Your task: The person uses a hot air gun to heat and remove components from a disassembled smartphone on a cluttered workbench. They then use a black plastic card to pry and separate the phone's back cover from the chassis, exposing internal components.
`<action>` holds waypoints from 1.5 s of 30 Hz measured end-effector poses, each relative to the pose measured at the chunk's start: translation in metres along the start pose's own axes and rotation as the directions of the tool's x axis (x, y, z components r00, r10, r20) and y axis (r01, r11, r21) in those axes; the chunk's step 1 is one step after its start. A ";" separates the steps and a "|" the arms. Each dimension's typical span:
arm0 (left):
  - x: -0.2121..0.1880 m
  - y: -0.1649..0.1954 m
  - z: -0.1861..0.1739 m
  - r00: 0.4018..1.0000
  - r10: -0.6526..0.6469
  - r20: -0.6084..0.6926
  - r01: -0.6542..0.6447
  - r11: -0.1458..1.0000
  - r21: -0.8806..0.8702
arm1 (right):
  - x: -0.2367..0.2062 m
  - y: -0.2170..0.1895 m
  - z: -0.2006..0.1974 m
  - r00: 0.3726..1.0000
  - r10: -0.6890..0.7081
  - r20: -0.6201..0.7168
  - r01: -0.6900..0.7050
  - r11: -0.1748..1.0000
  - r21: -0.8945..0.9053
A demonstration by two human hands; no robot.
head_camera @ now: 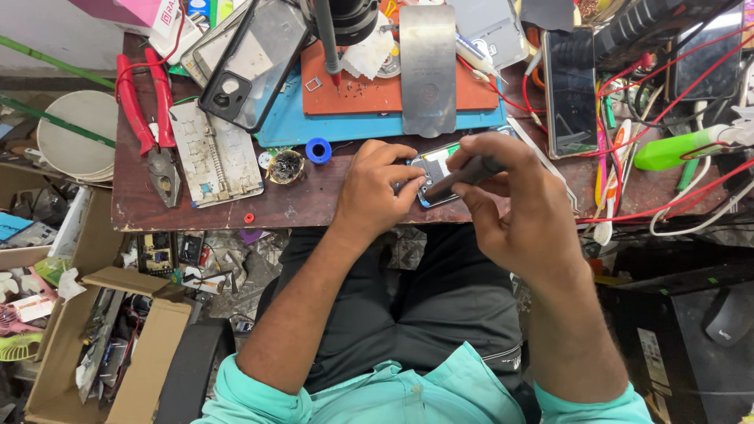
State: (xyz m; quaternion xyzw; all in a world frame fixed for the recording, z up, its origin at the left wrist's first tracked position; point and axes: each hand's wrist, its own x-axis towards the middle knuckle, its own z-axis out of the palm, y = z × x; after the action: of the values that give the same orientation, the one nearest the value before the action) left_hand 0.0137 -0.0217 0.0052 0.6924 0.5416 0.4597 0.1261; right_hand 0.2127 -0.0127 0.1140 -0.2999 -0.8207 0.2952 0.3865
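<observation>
An opened phone [434, 169] lies at the front edge of a dark wooden bench [204, 210], its inner parts showing. My left hand [375, 191] grips the phone's left side and holds it down. My right hand [518, 206] holds a dark, pen-like tool [463, 176] with its tip on the phone's inside. Both hands meet over the phone, which they partly hide.
Red-handled pliers [149, 118] and a white perforated plate [216, 153] lie at the left. A blue mat [314, 126] carries an orange pad [369, 90] and a metal plate [428, 71]. Another phone [569, 90], red wires [667, 86] and a green bottle [671, 149] crowd the right. Cardboard boxes [149, 353] sit below left.
</observation>
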 end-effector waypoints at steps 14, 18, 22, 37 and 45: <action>0.002 -0.001 0.000 1.000 -0.002 0.016 0.002 1.000 -0.016 | 0.002 -0.003 0.003 0.999 -0.006 -0.035 0.005 1.000 -0.020; 0.001 -0.001 -0.001 1.000 0.006 0.008 -0.006 1.000 -0.018 | 0.001 -0.002 0.004 0.999 0.004 -0.043 -0.005 1.000 -0.018; 0.001 -0.001 -0.001 1.000 0.016 0.008 -0.016 1.000 -0.008 | 0.001 -0.001 0.003 0.999 0.009 -0.047 -0.011 0.999 -0.033; 0.001 -0.002 0.001 1.000 -0.001 0.016 0.001 1.000 -0.010 | 0.001 0.000 0.003 0.999 -0.010 -0.038 0.009 1.000 -0.005; 0.001 -0.001 0.001 1.000 0.014 0.011 -0.013 1.000 -0.014 | 0.001 -0.001 0.003 0.999 -0.004 -0.042 0.004 1.000 0.005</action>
State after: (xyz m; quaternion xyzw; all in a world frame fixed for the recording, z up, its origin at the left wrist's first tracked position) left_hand 0.0134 -0.0203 0.0045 0.6976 0.5330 0.4607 0.1308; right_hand 0.2096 -0.0132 0.1138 -0.3034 -0.8122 0.2903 0.4051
